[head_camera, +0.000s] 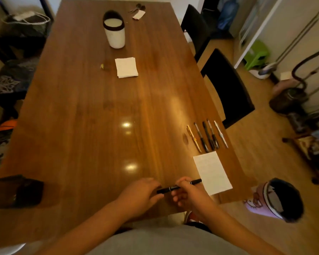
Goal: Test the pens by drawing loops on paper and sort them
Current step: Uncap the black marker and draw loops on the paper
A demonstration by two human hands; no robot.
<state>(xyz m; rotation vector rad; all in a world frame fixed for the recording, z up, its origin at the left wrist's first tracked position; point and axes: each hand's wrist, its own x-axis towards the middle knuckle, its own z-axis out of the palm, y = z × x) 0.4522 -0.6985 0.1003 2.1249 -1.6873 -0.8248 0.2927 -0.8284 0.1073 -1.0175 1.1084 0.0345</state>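
I see the black pen [167,189] held roughly level over the near edge of the wooden table [99,126]. Left hand [142,192] pinches its left end, right hand [189,195] is curled round the barrel. White paper sheet [212,172] lies just right of it. Row of five pens [207,135] lies beyond the sheet. Paper stack [126,67] and white container [115,32] sit farther up the table.

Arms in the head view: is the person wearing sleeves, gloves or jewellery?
No. The left hand and right hand are ungloved, and no ring or watch shows. No sleeves reach into view. A grey shirt covers the torso.
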